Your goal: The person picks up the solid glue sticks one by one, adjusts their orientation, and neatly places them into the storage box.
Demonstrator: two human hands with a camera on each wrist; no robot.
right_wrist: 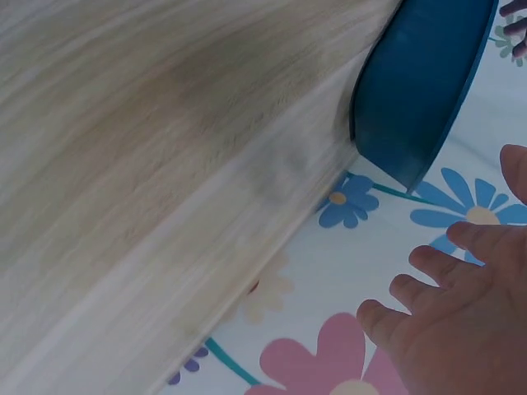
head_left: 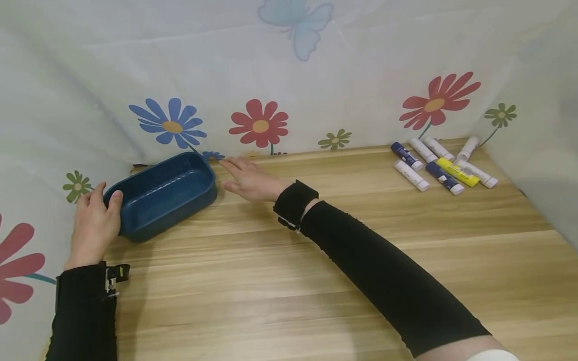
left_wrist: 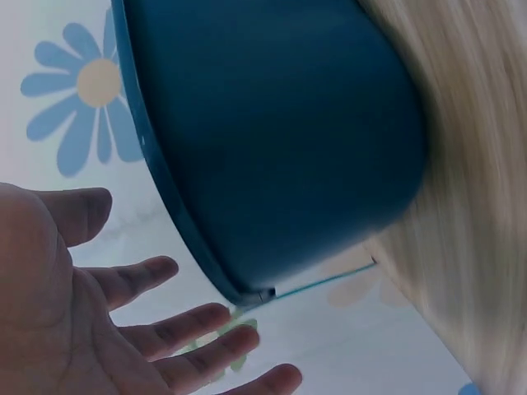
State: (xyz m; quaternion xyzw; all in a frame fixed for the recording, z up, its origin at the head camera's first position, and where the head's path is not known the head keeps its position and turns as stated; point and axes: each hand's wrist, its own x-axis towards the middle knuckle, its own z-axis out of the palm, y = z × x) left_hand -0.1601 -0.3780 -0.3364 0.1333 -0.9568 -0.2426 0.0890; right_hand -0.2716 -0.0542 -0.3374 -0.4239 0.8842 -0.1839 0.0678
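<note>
A dark blue rectangular box (head_left: 158,200) with rounded corners and an open top stands on the wooden table at the back left. At its left end is my left hand (head_left: 96,220), thumb and fingers spread close to the rim in the head view. The left wrist view shows that hand's fingers (left_wrist: 189,329) loosely extended beside the box wall (left_wrist: 280,140), holding nothing. My right hand (head_left: 250,179) hovers just off the box's right end, palm towards it. Its fingers (right_wrist: 428,271) are stretched out and grip nothing in the right wrist view.
Several glue sticks lie in a loose group at the back right of the table (head_left: 280,281), among them a yellow one (head_left: 457,172), dark blue ones (head_left: 444,178) and white ones (head_left: 411,175). A flower-printed curtain (head_left: 361,75) encloses the back and sides.
</note>
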